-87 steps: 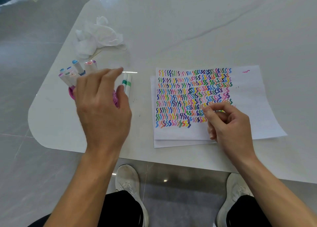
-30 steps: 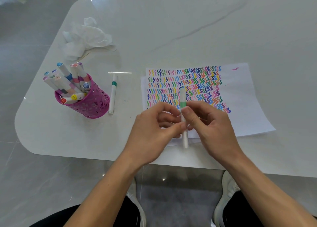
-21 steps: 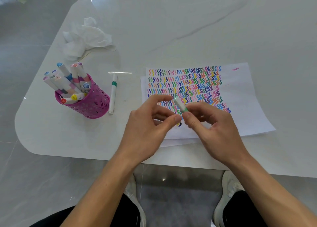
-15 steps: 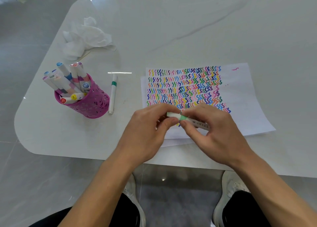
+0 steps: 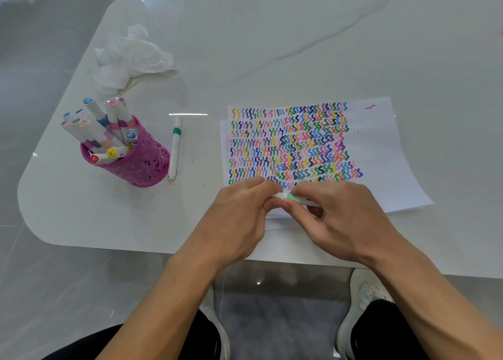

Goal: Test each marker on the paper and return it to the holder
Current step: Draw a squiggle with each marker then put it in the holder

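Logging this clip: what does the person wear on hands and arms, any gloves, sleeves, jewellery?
Nothing visible. The left hand and right hand are bare, no gloves, rings or watch, and both forearms are uncovered to the frame edge, no sleeve in sight.

No legible text. The red end cap [image 5: 94, 158] and yellow end cap [image 5: 111, 153] in the pink perforated holder [image 5: 141, 166] carry dark printed marks (too small to resolve). Same for the barrel print on the white marker with a green band [image 5: 292, 197]. White paper sheet [image 5: 381, 152]: coloured zigzags only.
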